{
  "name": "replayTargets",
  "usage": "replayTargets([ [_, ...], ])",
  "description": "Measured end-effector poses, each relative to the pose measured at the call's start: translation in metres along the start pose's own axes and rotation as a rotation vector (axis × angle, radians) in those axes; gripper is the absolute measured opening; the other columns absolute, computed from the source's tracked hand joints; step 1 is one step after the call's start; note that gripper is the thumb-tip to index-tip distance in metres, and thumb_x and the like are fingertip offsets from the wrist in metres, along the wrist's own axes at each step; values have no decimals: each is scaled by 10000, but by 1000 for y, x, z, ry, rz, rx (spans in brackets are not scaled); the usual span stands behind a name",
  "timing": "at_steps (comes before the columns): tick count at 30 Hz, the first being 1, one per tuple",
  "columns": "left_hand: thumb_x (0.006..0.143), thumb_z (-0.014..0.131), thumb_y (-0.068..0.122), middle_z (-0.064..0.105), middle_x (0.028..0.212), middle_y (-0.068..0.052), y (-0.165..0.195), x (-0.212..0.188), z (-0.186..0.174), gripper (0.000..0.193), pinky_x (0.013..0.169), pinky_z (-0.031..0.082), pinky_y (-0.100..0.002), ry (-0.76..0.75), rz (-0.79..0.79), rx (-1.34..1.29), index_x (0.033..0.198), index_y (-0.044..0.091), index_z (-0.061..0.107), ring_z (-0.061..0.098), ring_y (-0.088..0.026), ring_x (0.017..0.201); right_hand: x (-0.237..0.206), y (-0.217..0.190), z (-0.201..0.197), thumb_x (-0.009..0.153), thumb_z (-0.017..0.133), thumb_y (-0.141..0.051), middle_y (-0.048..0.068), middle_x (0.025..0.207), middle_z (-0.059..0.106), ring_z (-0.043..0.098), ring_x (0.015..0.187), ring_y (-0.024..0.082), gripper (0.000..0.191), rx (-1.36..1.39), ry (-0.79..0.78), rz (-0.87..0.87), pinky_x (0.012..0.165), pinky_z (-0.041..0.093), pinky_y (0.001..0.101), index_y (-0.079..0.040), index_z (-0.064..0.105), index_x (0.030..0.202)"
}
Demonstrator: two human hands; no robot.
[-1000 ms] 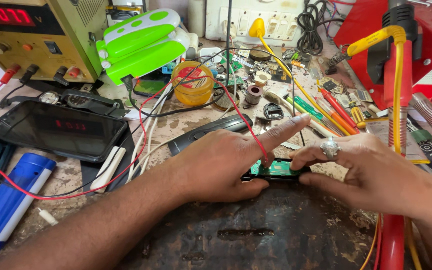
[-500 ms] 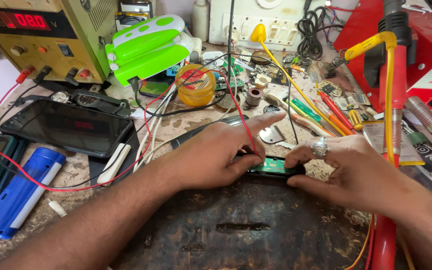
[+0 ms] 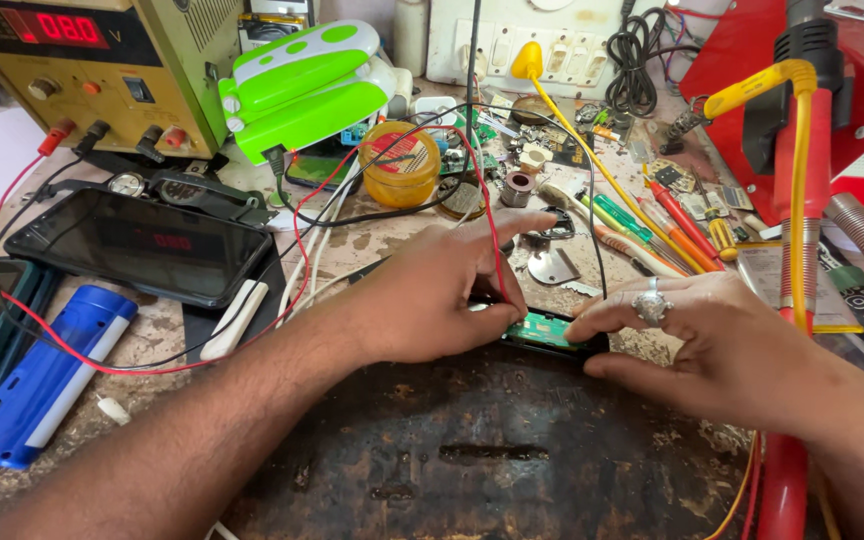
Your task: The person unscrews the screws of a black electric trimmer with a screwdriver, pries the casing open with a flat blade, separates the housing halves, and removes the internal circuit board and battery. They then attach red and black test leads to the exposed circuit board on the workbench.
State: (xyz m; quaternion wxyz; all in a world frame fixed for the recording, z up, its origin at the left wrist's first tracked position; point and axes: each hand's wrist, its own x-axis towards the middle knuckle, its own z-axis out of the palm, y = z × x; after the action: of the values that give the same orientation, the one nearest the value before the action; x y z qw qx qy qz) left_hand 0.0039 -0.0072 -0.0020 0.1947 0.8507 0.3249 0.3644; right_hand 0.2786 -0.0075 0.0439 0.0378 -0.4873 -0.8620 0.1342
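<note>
The fingers (image 3: 512, 275) of the left hand (image 3: 442, 295) curl down over the near end of a small green circuit board (image 3: 542, 330), with the index finger stretched out straight toward the clutter behind it; the tips press together at the board's left edge, though the hand hides the exact contact, so I cannot tell if they pinch a wire there or only the board. A red wire (image 3: 487, 215) and a black wire (image 3: 592, 230) run down from the back of the surface and disappear under those fingertips. The right hand (image 3: 722, 345), wearing a silver ring (image 3: 650, 307), lies flat beside it, its fingers close together and its fingertips touching the board's right end. The board sits in a dark frame at the far edge of a worn black mat (image 3: 472, 450), between the two hands, in the middle of the surface (image 3: 372, 240).

To the left lie a black tablet (image 3: 142, 250) and a blue torch (image 3: 47, 375). Behind them stands a yellow power supply (image 3: 82, 70) with a red lit display, and next to it a green and white lamp (image 3: 302, 85). A round yellow tin (image 3: 404, 165) sits just behind the left hand. Screwdrivers (image 3: 652, 215) lie near the right hand, and a red hot-air tool (image 3: 812, 120) stands at the right.
</note>
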Motion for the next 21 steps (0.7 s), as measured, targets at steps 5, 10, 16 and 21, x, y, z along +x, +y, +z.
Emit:
replayTargets([
  [5,794,745,127,746,978,-114,0,0,2,743,777,595,-373,38,30,-20,1481,87,466,767,-262,864,2,10,8,936,735,-310,-7,926,814,729,785,117,221,164,151,-430,680,562,281,-239,779,1141],
  [10,797,725,111,768,866,-58,2,-1,1,655,762,604,-352,1,-9,-89,1412,92,501,787,-222,848,2,19,11,904,756,-326,-33,924,808,735,801,110,244,84,66,-104,726,590,285,-258,805,1133],
  [16,793,722,95,746,811,-47,6,-1,0,637,685,571,-369,-4,-25,-51,1398,99,524,759,-216,757,3,24,11,938,713,-229,-52,965,783,736,845,66,183,260,46,-171,780,571,264,-161,811,1077],
  [21,778,723,89,714,825,-55,8,0,1,671,686,574,-359,28,18,-55,1415,98,513,744,-213,751,9,28,9,924,689,-157,-8,945,762,711,825,60,154,402,63,-160,756,577,258,-70,795,994],
])
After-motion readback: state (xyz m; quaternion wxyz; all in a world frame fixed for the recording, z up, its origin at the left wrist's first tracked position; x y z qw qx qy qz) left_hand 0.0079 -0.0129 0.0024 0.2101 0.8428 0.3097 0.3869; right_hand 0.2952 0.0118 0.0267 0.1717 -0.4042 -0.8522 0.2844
